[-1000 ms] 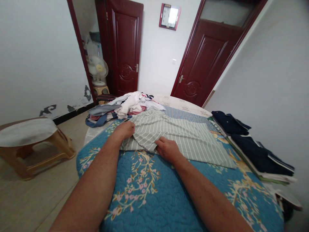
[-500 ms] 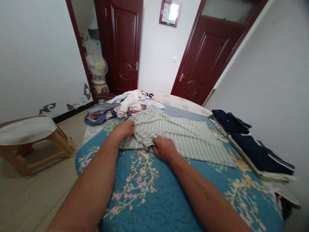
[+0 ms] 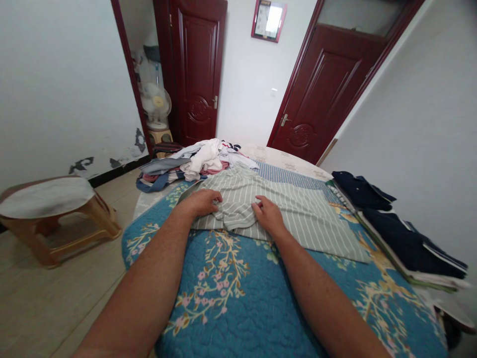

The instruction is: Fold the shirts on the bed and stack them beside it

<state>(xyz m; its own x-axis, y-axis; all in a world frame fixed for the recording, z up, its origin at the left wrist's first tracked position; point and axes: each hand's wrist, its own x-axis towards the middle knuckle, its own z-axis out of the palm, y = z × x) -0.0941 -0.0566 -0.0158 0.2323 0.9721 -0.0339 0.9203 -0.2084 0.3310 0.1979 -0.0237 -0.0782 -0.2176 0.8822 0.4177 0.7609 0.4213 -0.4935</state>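
Head view: striped shirt (image 3: 305,214) partly hidden

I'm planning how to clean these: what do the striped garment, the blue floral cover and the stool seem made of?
Striped garment: probably soft, matte cotton-type cloth, judging by its loose wrinkles; the exact fibre can't be told. Blue floral cover: matte quilted fabric, shown by its puckered surface. Stool: likely moulded plastic with a slight sheen, judging by its smooth, rounded tan frame.

Striped garment (image 3: 298,214) partly hidden by left grip (image 3: 203,202); stool (image 3: 48,199) cut off.
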